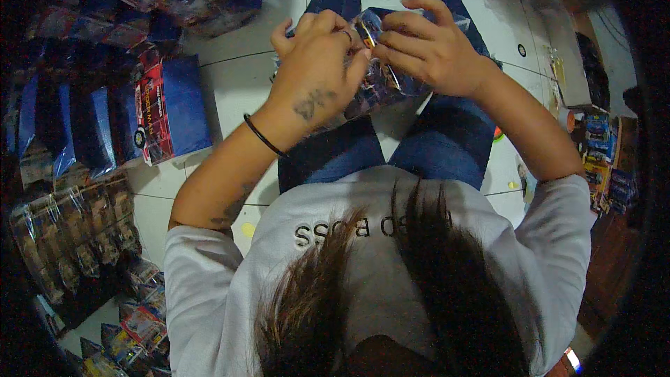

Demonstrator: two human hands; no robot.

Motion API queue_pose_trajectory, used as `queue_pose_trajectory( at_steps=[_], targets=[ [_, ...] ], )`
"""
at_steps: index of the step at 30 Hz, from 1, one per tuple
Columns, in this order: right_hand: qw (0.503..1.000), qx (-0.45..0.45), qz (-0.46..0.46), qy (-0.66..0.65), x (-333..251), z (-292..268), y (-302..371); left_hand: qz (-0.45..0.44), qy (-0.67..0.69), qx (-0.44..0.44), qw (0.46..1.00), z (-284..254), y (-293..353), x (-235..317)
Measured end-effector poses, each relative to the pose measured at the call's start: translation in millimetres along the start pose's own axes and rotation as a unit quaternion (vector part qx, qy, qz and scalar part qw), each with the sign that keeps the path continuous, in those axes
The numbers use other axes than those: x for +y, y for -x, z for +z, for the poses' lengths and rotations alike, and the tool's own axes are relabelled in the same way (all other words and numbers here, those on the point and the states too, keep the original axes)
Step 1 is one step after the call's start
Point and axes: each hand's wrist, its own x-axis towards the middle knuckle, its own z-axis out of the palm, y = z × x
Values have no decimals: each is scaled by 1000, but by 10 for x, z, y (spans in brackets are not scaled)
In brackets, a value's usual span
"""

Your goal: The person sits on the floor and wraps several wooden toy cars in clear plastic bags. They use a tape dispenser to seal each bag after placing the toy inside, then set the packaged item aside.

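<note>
A package in clear shiny plastic [377,96], dark with small coloured prints, rests over my thighs between both hands. My left hand [314,63] is closed at the package's upper left part, its thumb pointing toward the middle. From the other side, my right hand [436,52] pinches the plastic with its fingertips, the index finger raised and bent. The fingertips of the two hands almost meet at a small yellow and dark printed piece [368,33] under the wrap. My fingers hide much of the package's top, so its exact contents cannot be made out.
White floor tiles [237,91] lie below my jeans-clad legs. To the left stand a blue and red box [185,105] and several hanging packs [77,230]. Small colourful packages [600,146] are stacked at the right, below an open carton [569,63].
</note>
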Motion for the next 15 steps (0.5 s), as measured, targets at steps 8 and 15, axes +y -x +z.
queue_pose_trajectory(
  at_steps=[8,15],
  targets=[
    [983,-78,20,-165,147,-67,-190,103,-157,64,980,6,151,141],
    [976,-111,75,-174,401,-591,-145,85,-129,110,982,147,247,32]
  ],
)
